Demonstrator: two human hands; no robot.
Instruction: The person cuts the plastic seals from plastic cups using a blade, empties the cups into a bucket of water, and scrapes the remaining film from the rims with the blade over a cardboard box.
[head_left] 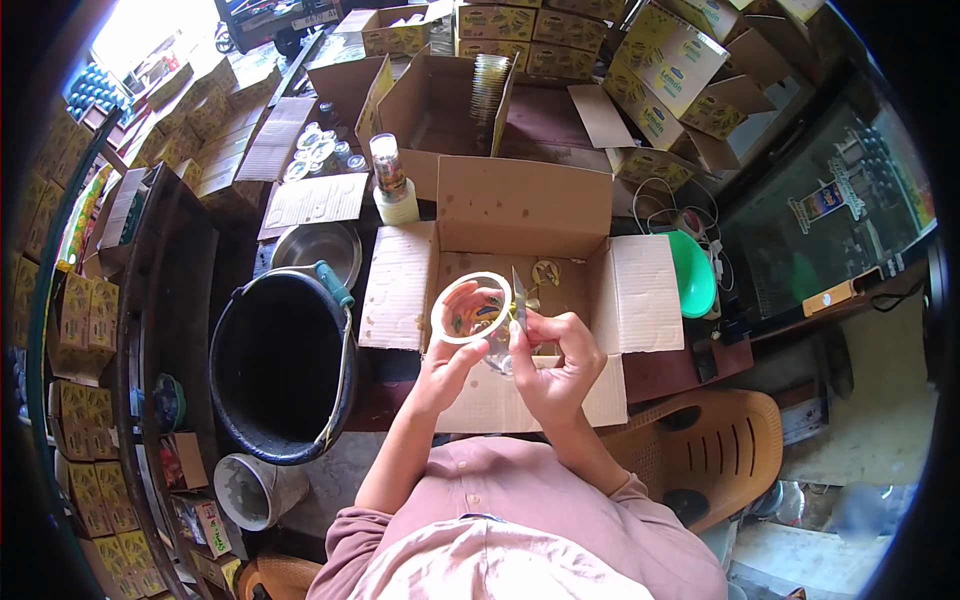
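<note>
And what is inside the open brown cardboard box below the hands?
In the box, a yellowish scrap shows toward the back. The left hand, right hand and clear round plastic container hide much of the floor; I cannot see beneath.

Right hand (560,368) hiding the lower end of the knife (519,290), the floor of the black bucket (245,395) too dark to read, and the top edge slices off the vehicle (268,24)!
</note>
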